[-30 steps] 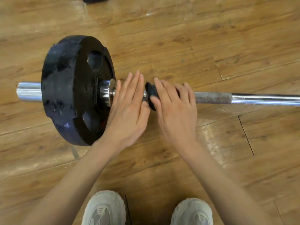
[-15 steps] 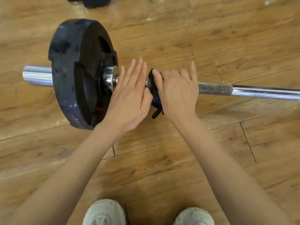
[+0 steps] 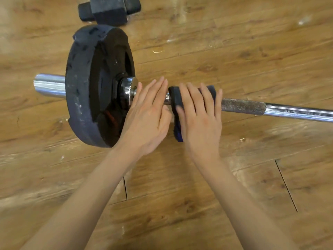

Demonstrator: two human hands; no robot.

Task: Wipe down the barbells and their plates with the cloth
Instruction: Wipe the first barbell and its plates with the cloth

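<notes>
Head view, looking down at wood plank floor [image 3: 234, 51], worn, pale scuffs. Bar [image 3: 297, 112] lies across it left to right, black plate [image 3: 82, 87] on its left sleeve, standing on edge. Dark dumbbell [image 3: 110, 9] at top, just behind plate. Left hand [image 3: 149, 114] flat on bar beside collar [image 3: 128, 89], fingers straight and together, holding nothing. Right hand [image 3: 200, 116] presses dark cloth [image 3: 177, 105] onto bar, fingers straight, slightly spread; cloth drapes over bar, hanging toward camera. Knurled patch just right of cloth. No readable writing or brand on plate.
</notes>
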